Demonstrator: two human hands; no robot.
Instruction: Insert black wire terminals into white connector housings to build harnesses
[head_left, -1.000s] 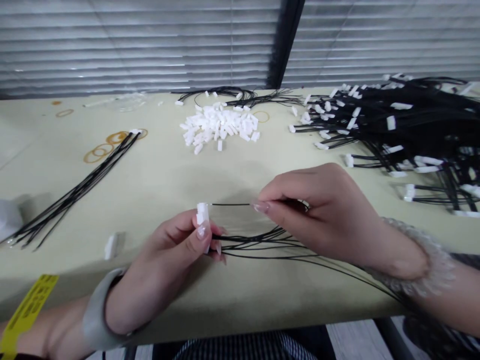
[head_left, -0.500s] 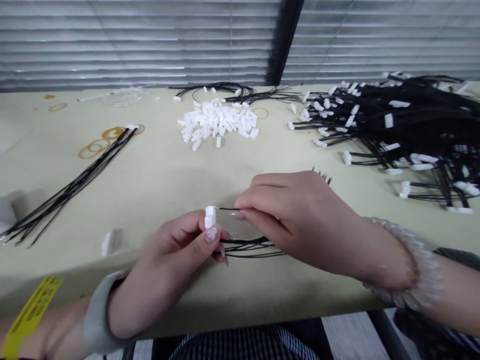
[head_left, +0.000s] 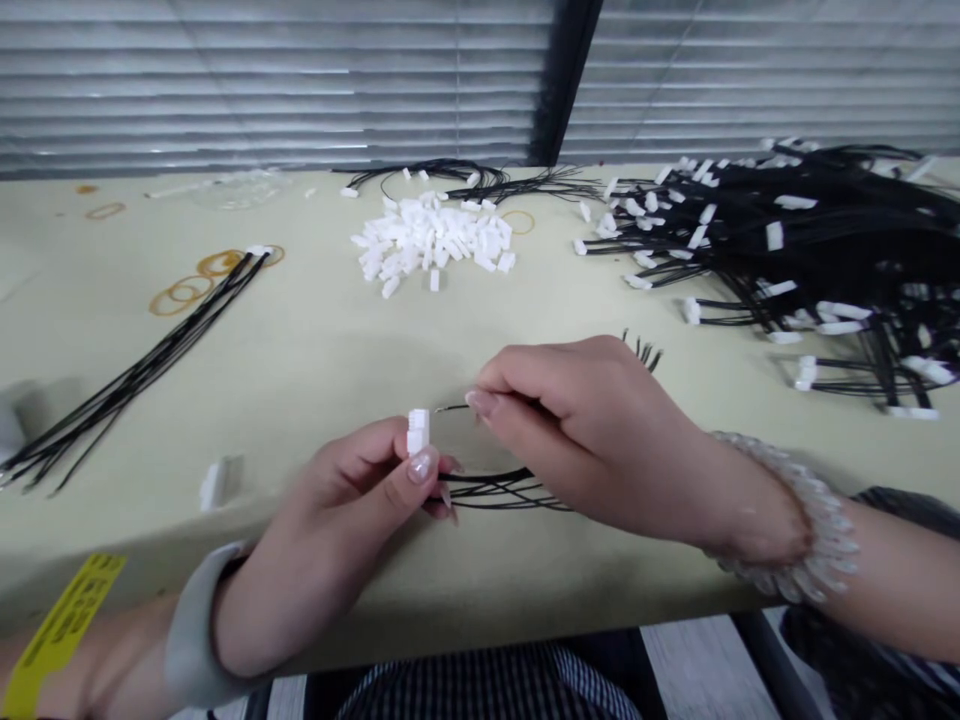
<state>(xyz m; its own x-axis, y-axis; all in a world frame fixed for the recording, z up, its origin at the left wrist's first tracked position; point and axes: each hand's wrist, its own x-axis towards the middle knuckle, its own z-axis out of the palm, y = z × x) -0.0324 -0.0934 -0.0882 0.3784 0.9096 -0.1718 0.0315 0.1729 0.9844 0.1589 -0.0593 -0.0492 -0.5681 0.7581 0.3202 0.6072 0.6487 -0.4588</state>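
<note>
Head camera showed me the left hand point(head_left: 330, 530) pinched on a white, blocky plastic connector point(head_left: 418, 430) over the pale desk point(head_left: 337, 360), thin black wires point(head_left: 487, 478) running rightward from that grip. I recorded the right hand point(head_left: 592, 440) clamped on a single black wire point(head_left: 452, 407), its tip just beside the connector's upper end, apart.

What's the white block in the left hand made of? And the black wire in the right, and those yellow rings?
The white block seems hard plastic, fairly matte, with straight edges. The black wire looks plastic- or rubber-coated, smooth and dark; its paler bare tip suggests metal. The yellow rings are probably rubber: thin, smooth-looking amber loops.
</note>
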